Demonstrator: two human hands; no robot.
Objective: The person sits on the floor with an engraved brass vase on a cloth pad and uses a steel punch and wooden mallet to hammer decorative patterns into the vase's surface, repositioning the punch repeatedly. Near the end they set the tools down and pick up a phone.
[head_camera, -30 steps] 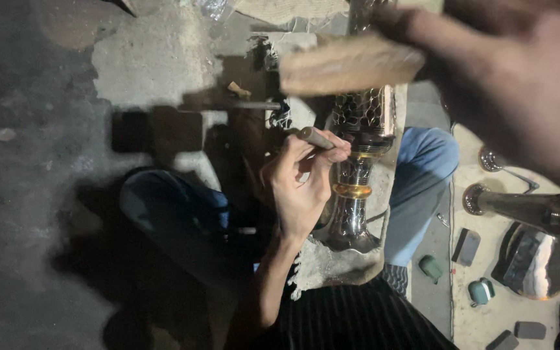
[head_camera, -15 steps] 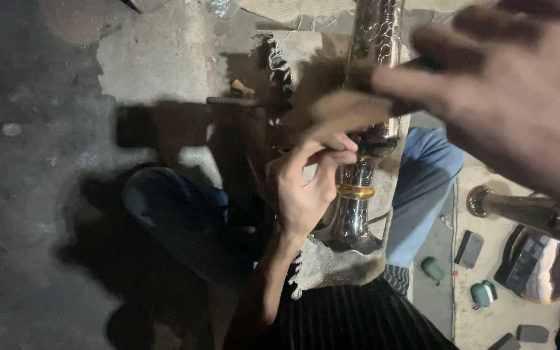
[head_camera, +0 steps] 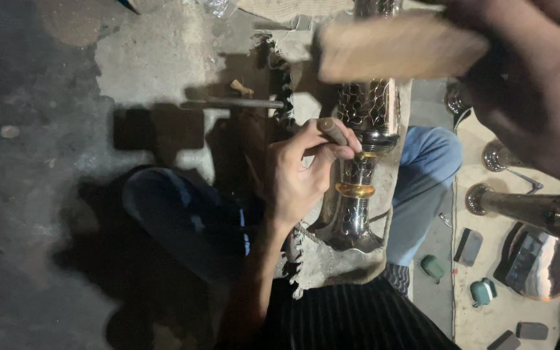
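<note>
Holding a thin metal punch (head_camera: 333,131) tight in its curled fingers (head_camera: 332,153), the left hand (head_camera: 303,175) keeps the tip on the shiny metal vase (head_camera: 358,194). The right hand (head_camera: 526,84) grips a wooden block (head_camera: 400,48), now lifted above those fingers after coming down close half a second ago, so the tapping goes on.

We see a glossy metal vase (head_camera: 364,175), its polished surface cut with fine engraved patterns and ringed by a shiny brass-coloured band. It lies on a rough, frayed cloth (head_camera: 332,259). At twelve o'clock the right hand (head_camera: 526,84) grips a pale, matt wooden block (head_camera: 400,48). The floor (head_camera: 46,129) at nine o'clock looks like coarse, dull concrete.
</note>
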